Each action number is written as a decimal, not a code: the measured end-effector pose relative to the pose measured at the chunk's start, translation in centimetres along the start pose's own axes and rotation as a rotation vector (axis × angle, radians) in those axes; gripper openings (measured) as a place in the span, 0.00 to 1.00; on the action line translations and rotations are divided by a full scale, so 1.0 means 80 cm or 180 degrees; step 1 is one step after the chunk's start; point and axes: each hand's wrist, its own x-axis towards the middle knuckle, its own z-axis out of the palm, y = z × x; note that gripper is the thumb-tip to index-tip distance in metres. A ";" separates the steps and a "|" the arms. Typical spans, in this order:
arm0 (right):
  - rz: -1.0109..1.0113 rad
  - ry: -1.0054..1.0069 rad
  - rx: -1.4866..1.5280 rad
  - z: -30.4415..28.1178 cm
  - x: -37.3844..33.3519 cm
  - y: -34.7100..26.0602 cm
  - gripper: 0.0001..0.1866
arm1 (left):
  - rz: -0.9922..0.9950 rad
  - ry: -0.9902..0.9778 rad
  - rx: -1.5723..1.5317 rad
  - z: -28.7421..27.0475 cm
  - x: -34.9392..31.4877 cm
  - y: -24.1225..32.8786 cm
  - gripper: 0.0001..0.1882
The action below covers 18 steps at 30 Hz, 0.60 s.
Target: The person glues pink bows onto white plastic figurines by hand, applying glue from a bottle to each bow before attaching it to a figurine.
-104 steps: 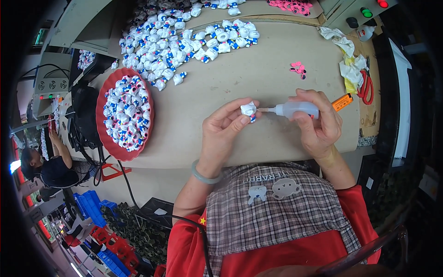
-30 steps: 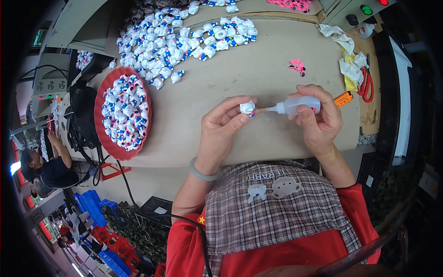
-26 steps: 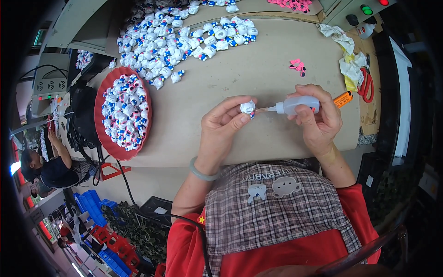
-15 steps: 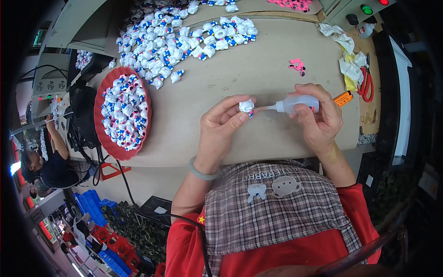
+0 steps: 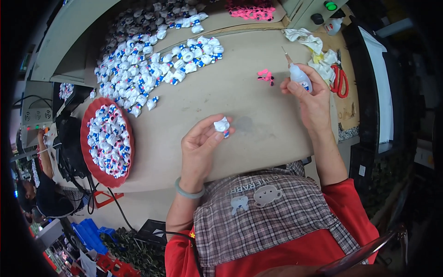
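Between the thumb and fingers of my left hand (image 5: 199,147) is a small white cat-shaped figurine (image 5: 222,124) with a blue lower part, held just above the table. My right hand (image 5: 312,99) grips a translucent squeeze bottle (image 5: 300,77) with a thin needle tip, which points up and away from me. The bottle is well apart from the figurine. Close to the bottle, a little cluster of pink parts (image 5: 265,77) with dark spots lies on the table.
To the left stands a red scalloped basin (image 5: 130,154) filled with figurines. A big heap of white and blue figurines (image 5: 138,69) covers the far left. More pink pieces (image 5: 251,11) lie at the back. Red-handled scissors (image 5: 340,81) and crumpled paper (image 5: 307,40) lie at right.
The bottle's tip has left the figurine; my right hand has lifted it away and turned the tip upward. My left hand has drawn nearer with the figurine. The whole view has also shifted.
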 end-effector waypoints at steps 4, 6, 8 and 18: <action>0.0027 0.0144 -0.0434 -0.012 0.010 0.000 0.09 | -0.0035 -0.0062 -0.0060 0.002 0.001 -0.002 0.17; 0.0388 0.0106 -0.1181 -0.018 0.015 0.003 0.07 | -0.0035 -0.0006 -0.0036 0.004 0.002 -0.003 0.19; 0.0094 0.0040 -0.1876 -0.017 0.017 0.006 0.07 | -0.0040 -0.0018 -0.0053 0.006 0.002 -0.004 0.19; -0.1390 -0.1067 -0.3471 -0.010 0.033 0.002 0.12 | -0.0129 -0.0068 -0.0089 0.003 0.001 -0.002 0.17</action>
